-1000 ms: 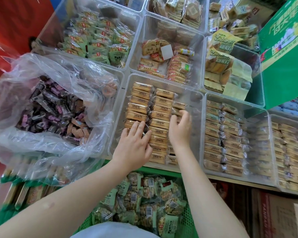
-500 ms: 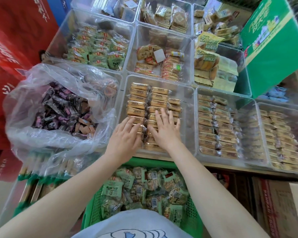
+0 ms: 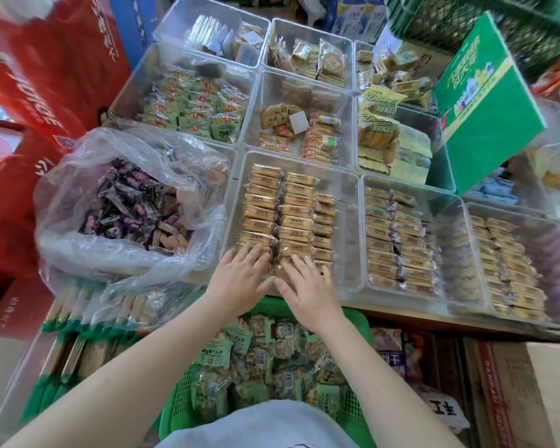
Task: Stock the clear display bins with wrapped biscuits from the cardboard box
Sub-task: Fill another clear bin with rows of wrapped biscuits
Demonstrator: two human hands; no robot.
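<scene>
A clear display bin (image 3: 348,227) in the middle of the front row holds three rows of tan wrapped biscuits (image 3: 283,211). My left hand (image 3: 240,276) lies flat with straight fingers on the nearest packets of the left row. Beside it, my right hand (image 3: 307,286) presses flat on the nearest packets of the middle row. Neither hand grips a packet. The right part of this bin is bare. A cardboard box (image 3: 527,392) stands low at the right; its contents are out of sight.
To the right stand two more bins of tan packets (image 3: 398,240). At the left, a clear plastic bag (image 3: 88,240) holds dark purple sweets. A green basket (image 3: 358,318) of green-wrapped snacks sits below my hands. A green carton (image 3: 488,108) leans at the back right.
My right hand came back from the bin's right side to the near middle row and flattened there. Both hands drew closer to the bin's near edge. The view tilted back.
</scene>
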